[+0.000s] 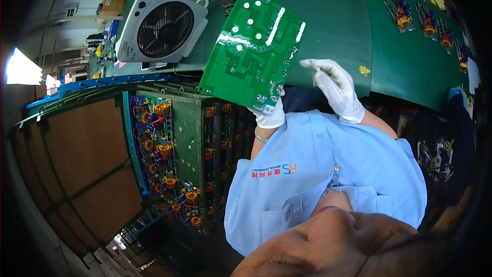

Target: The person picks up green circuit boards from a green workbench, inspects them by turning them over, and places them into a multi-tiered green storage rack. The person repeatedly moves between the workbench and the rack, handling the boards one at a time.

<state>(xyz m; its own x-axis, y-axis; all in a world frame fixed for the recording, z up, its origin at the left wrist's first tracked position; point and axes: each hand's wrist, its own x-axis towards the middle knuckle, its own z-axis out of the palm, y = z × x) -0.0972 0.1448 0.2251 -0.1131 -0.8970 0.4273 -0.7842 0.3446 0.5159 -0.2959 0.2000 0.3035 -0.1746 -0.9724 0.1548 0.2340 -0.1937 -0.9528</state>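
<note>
The left hand [270, 117], gloved, pinches the lower corner of a green circuit board [251, 48], held tilted above it. The right hand [333, 86] hovers just beside the board's edge, fingers loosely spread, holding nothing. Best grip edges only. Beyond the board, a fan [163, 30] on the table [333, 15].

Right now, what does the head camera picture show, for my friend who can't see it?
A white-gloved left hand holds up a green circuit board, solder side showing. The gloved right hand hovers open beside it, above a green workbench with a grey fan.
</note>
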